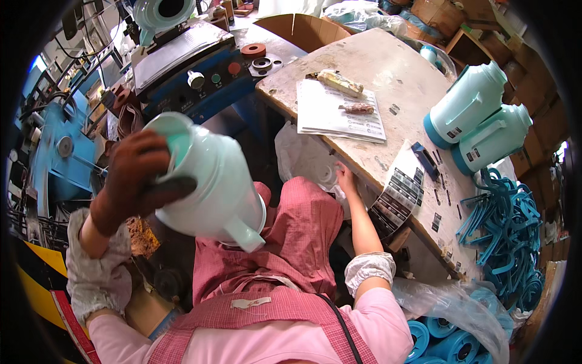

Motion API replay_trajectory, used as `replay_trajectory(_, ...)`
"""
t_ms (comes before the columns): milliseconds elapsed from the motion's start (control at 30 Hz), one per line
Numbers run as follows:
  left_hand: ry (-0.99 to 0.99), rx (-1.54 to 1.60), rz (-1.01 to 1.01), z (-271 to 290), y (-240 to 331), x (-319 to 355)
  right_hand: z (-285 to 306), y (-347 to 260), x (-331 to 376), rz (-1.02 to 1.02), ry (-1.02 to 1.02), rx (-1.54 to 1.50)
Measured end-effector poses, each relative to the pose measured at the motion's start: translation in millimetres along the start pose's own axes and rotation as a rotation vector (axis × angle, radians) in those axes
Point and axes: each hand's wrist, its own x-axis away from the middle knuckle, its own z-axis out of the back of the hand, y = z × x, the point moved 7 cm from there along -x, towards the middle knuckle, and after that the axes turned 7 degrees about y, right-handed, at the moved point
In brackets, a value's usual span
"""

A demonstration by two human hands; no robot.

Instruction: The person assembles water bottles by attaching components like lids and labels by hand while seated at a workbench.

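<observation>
My left hand (136, 176), in a dark brown work glove, grips the open rim of a pale mint thermos flask shell (221, 176). The shell hangs tilted above my lap, its handle pointing down toward me and its outline slightly blurred. My bare right hand (344, 179) is beside the near edge of the worktable, next to a translucent plastic bag (297, 155). Its fingers look partly spread, and no object shows in them. Clear round shapes, hard to make out, lie in the bag by the fingertips.
Two mint thermos flasks (470, 103) stand on the worktable (388, 67), right of papers (333, 112) and a label sheet (397, 194). Blue plastic handles (506, 230) pile up at right. Blue round parts (458, 346) lie below. A machine with a control panel (206, 82) stands at left.
</observation>
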Motion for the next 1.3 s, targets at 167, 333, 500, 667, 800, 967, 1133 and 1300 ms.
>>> replay_trajectory(167,0.662,0.074,-0.171,25.0,-23.1,-84.8,13.6,-28.5,24.7,0.013,-0.094,0.173)
replay_trajectory(333,0.695,-0.539,-0.465,11.4,-25.1,-101.4,57.3,-104.8,64.9,0.062,0.045,-0.093)
replay_trajectory(500,0.658,-0.296,-0.350,15.1,15.1,-82.8,104.4,-122.5,115.7,-0.319,0.016,-0.587)
replay_trajectory(667,0.273,0.541,-0.265,-71.0,88.5,-19.3,177.6,-285.9,118.1,0.185,-0.023,-0.535)
replay_trajectory(800,0.284,0.618,-0.150,-102.9,120.6,-2.5,199.6,-391.5,143.7,0.337,-0.334,-0.835)
replay_trajectory(967,0.292,0.428,0.050,-120.7,116.7,-4.5,179.5,-412.2,167.9,0.066,-0.596,-0.739)
replay_trajectory(1133,0.244,0.388,0.032,-124.1,117.5,1.9,165.4,-445.8,193.0,0.566,-0.434,0.094)
replay_trajectory(1300,0.298,0.502,0.001,-126.2,113.7,10.6,140.2,-443.1,200.8,0.731,-0.519,0.414)
